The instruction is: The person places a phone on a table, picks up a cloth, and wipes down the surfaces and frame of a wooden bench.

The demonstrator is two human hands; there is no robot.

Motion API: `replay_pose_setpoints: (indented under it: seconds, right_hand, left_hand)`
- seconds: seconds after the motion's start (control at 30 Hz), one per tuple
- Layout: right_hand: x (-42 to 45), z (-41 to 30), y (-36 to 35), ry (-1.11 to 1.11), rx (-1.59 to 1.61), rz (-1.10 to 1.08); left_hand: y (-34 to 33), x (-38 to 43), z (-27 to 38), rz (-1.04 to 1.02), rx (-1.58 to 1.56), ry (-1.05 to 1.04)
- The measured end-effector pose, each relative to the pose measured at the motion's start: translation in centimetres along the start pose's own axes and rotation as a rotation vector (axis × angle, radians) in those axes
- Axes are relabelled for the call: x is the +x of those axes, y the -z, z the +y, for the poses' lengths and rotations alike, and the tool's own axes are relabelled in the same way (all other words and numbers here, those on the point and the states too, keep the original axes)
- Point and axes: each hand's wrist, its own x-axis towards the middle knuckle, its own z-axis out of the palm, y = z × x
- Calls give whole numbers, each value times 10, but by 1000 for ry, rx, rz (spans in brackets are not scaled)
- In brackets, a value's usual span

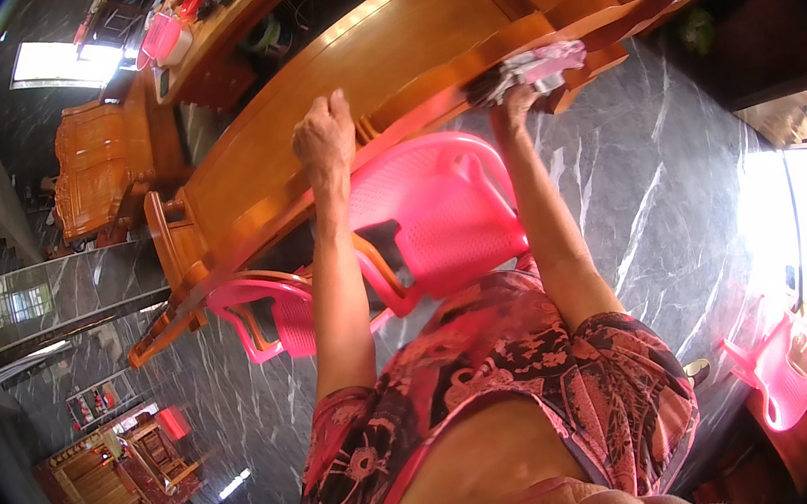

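My right hand (515,104) grips a crumpled pink and grey cloth (540,69) against the edge of a long varnished wooden piece of furniture (365,60), near its curved end. My left hand (325,131) is curled over the same piece, left of the cloth; whether it touches the wood or holds anything cannot be told. Below both hands, close to my body, is a pink plastic chair (451,208). A second pink plastic chair (294,318) is partly hidden behind my left forearm.
A carved wooden seat (98,168) stands at the far left. On a wooden counter (225,32) at the upper left are pink containers (162,40). Another pink chair (777,372) is at the lower right. Grey marbled tile (637,185) covers the floor.
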Motion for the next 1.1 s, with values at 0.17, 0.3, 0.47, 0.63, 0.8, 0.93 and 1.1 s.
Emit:
replay_pose_setpoints:
  seconds: [0.17,0.3,0.47,0.63,0.8,0.93,1.1]
  right_hand:
    - [-75,90,3,-74,-85,129]
    - [-162,84,-30,-180,-314,112]
    - [-223,33,-60,-372,-536,17]
    - [-251,23,-76,-601,50,-39]
    - [-316,34,-89,-632,126,-172]
    - [-347,50,-93,-721,174,-134]
    - [-373,51,-98,-899,193,-234]
  left_hand:
    - [1,0,10,21,-19,-62]
    - [7,-7,-1,44,-89,-76]
    - [35,-31,-39,314,-545,-208]
    - [117,-31,-104,287,-279,-200]
    - [151,-46,-176,159,-69,-16]
    - [145,-56,-218,98,-94,26]
    - [146,-53,-213,-28,-312,75]
